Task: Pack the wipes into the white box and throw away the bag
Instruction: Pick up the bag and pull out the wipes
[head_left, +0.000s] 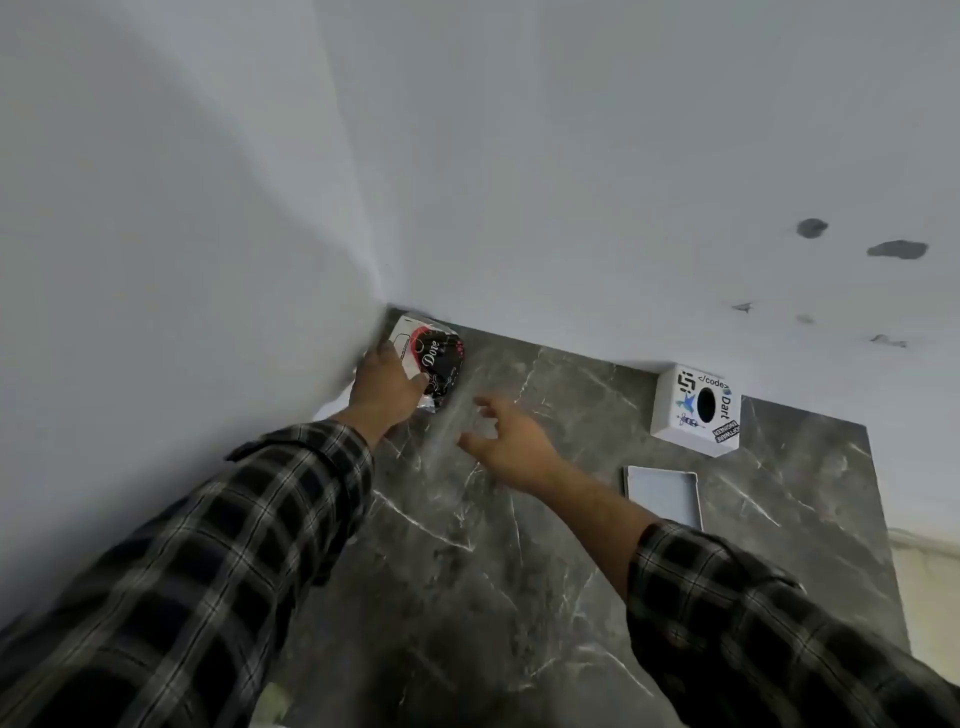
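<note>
Reaching into the corner where the two pale walls met, the left hand (383, 387) in its plaid sleeve (218, 545) lay on the wipes bag (434, 358), fingers closed over the pack's near left side; the bag, white with a dark red-and-black label, rested on the grey marble worktop (519, 597) tight against the left wall. Just to its right the right hand (511, 441) hovered above the worktop, fingers spread apart and holding nothing, near the bag but not touching it. Further right a flat white lid (664, 496) lay on the stone, and beyond it the white box (693, 410), sticker-covered with a round dark hole on top, stood against the back wall
</note>
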